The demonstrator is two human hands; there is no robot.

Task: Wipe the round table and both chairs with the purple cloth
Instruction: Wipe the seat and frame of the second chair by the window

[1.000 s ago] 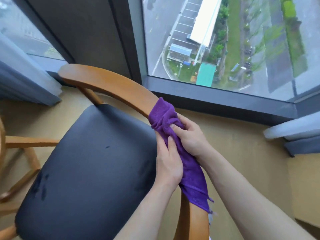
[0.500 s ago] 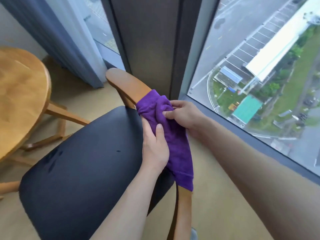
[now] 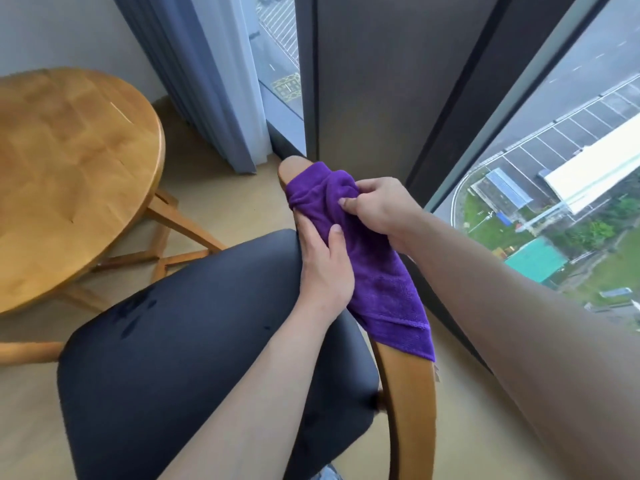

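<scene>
The purple cloth [image 3: 374, 271] is draped over the curved wooden backrest [image 3: 412, 410] of a chair with a black padded seat [image 3: 194, 341]. My left hand [image 3: 323, 271] grips the cloth and rail from the seat side, thumb on top. My right hand [image 3: 377, 206] grips the bunched cloth near the rail's far end [image 3: 291, 168], which pokes out bare. The round wooden table [image 3: 69, 168] stands to the left. A second chair is not in view.
Floor-to-ceiling windows [image 3: 554, 168] with a dark frame [image 3: 363, 81] run close along the right of the chair. Grey and white curtains [image 3: 214, 81] hang in the corner behind the table. Beige floor [image 3: 221, 202] lies between table and chair.
Both hands have slid the cloth along the backrest toward its far end. My view has swung left, bringing the round table into sight.
</scene>
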